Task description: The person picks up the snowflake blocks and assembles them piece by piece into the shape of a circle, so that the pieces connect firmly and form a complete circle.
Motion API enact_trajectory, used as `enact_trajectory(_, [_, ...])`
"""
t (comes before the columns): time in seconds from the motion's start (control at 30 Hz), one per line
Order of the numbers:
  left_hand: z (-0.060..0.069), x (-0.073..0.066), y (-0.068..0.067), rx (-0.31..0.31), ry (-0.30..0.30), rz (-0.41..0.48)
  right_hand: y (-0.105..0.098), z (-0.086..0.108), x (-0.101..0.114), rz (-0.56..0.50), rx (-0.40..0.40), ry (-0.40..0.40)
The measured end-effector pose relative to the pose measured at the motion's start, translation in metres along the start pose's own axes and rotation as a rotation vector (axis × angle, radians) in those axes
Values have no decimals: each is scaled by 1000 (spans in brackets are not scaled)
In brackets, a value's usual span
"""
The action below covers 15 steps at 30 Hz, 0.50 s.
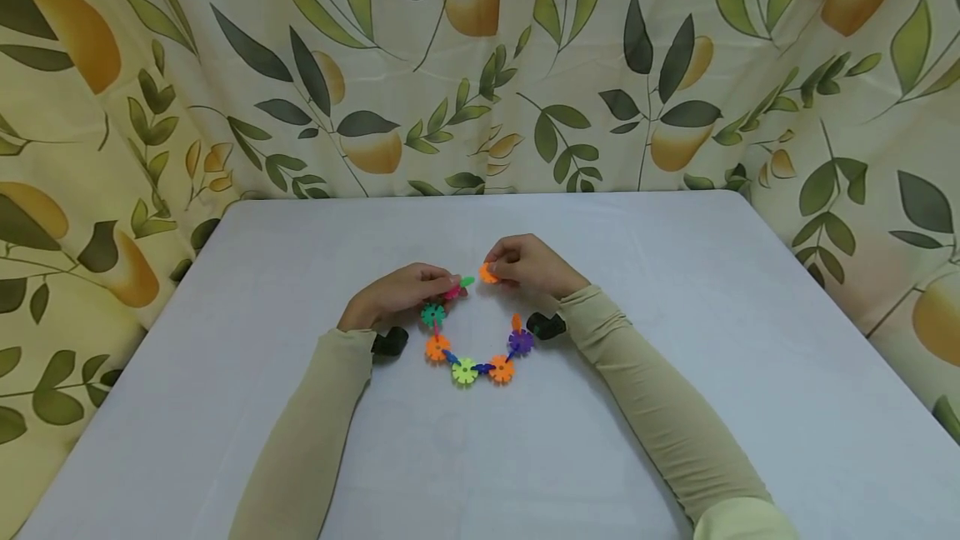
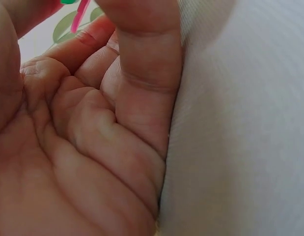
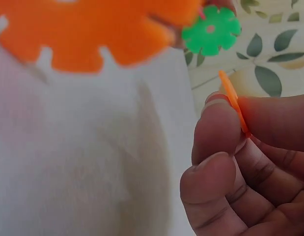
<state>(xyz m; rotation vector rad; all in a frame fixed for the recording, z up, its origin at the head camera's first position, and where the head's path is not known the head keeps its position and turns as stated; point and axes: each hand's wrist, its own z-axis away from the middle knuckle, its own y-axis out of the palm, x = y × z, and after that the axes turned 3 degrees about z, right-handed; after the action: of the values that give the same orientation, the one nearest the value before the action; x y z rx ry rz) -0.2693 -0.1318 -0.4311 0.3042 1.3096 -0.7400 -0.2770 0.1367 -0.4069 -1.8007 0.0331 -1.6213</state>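
Note:
Notched plastic discs are joined into a curved chain on the white cloth, among them a teal disc (image 1: 432, 315), a yellow-green disc (image 1: 464, 372) and a purple disc (image 1: 521, 342). At the chain's upper left end, my left hand (image 1: 408, 286) pinches a pink disc (image 1: 453, 292) that has a bright green disc (image 3: 210, 30) joined to it. Close by on the right, my right hand (image 1: 532, 263) holds a separate orange disc (image 3: 234, 104) between thumb and fingertip, apart from the green one. Another orange disc (image 3: 93, 34) looms large in the right wrist view.
A white cloth covers the table (image 1: 600, 457). Behind it and at both sides hangs a leaf-and-fruit patterned curtain (image 1: 465, 107). Black wrist cameras (image 1: 546, 326) sit under both wrists, the right one close to the chain's right end.

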Motion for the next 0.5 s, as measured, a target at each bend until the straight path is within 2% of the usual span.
enact_trajectory(0.5, [0, 0, 1, -14, -9, -10, 9, 2, 8, 32, 33, -5])
